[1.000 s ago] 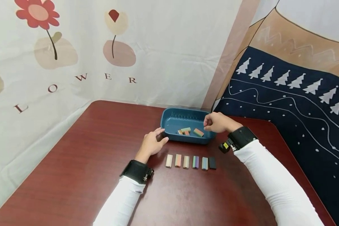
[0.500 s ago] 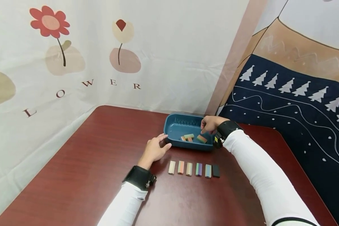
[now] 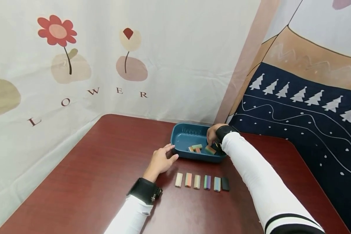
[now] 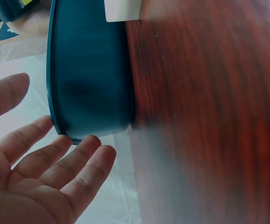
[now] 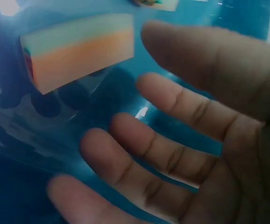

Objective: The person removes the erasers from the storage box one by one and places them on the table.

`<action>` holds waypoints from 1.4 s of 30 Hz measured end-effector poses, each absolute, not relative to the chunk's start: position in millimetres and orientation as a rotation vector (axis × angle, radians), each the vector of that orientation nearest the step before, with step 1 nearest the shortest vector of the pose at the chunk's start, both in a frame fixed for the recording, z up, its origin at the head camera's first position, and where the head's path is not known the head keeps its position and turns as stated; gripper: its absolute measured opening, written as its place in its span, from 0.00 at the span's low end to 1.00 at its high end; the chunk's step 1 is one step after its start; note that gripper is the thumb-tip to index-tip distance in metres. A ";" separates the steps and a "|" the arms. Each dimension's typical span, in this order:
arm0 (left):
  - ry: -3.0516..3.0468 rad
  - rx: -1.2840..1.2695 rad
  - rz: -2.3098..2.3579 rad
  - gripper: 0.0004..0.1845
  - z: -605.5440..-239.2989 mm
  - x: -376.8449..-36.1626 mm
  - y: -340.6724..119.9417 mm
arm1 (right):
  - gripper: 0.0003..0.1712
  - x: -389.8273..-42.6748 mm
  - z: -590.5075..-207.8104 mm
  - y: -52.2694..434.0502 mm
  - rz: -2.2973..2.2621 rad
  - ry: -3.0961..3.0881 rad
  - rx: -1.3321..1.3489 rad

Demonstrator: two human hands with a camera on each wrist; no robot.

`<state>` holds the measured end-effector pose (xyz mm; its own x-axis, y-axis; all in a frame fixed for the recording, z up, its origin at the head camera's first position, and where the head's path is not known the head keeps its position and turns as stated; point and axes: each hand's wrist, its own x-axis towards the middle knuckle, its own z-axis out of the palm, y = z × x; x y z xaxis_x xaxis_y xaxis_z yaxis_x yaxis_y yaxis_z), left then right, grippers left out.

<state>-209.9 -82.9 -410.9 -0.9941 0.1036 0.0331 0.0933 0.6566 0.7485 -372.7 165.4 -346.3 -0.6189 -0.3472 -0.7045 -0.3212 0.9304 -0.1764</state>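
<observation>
My right hand [image 3: 212,134] reaches down into the right end of a blue plastic tray [image 3: 199,157]. Its fingers are spread and hold nothing in the right wrist view, with the thumb tip just beside a small green-and-orange block [image 5: 81,51]. That block lies on the tray floor; more small pastel blocks [image 3: 197,147] lie to its left in the head view. At the tray's left front corner my left hand [image 3: 159,162] is held with straight, parted fingers. Its fingertips [image 4: 44,122] are right at the tray's rim and end wall.
In front of the tray, a spaced row of several small blocks runs along the brown table [image 3: 105,182], from a cream block [image 3: 178,180] to a black block [image 3: 225,184]. A white flower-print curtain [image 3: 169,65] and a dark tree-print cloth [image 3: 298,113] hang behind.
My right hand has moved left and lowered into the tray, coming close to the green-and-orange block. The left hand keeps its place at the tray's corner. The head view has tilted up slightly.
</observation>
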 end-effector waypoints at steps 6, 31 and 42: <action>2.849 0.173 1.304 0.27 -413.3 -207.4 -82.4 | 0.07 -370.8 -354.4 155.1 0.117 2.234 -0.487; 2.854 0.180 1.266 0.27 -409.3 -211.1 -81.5 | 0.04 -371.0 -362.5 145.7 0.048 2.243 -0.501; 2.860 0.162 1.247 0.27 -408.2 -209.2 -81.0 | 0.03 -366.3 -359.0 146.7 0.003 2.242 -0.512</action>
